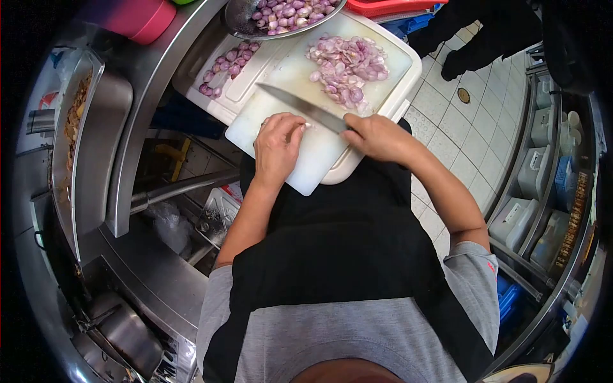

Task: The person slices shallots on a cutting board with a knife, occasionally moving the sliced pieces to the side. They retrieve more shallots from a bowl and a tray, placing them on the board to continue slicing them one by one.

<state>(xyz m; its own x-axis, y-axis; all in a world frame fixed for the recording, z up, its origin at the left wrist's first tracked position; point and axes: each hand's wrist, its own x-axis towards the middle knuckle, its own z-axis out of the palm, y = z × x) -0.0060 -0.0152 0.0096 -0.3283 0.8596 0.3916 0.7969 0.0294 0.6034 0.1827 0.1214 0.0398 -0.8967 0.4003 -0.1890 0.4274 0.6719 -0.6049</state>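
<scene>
My right hand (377, 136) is wrapped round the handle of a large knife (300, 105), whose blade points left across the white cutting board (255, 124). My left hand (279, 139) rests on the board below the blade, its fingers curled by a small pale piece of shallot (308, 125); whether they grip it is hard to make out. Beyond the knife lies a heap of sliced shallots (354, 67). Whole peeled shallots (233, 64) sit on the white lid at the left. A metal bowl (281, 35) of shallots stands at the board's far edge.
A pink container (143, 22) is at the upper left, above a steel counter edge (143, 89). A red basket (383, 7) stands at the far side. Another person's dark-clad leg (472, 48) is at the upper right. Shelves with lidded containers (514, 220) line the right.
</scene>
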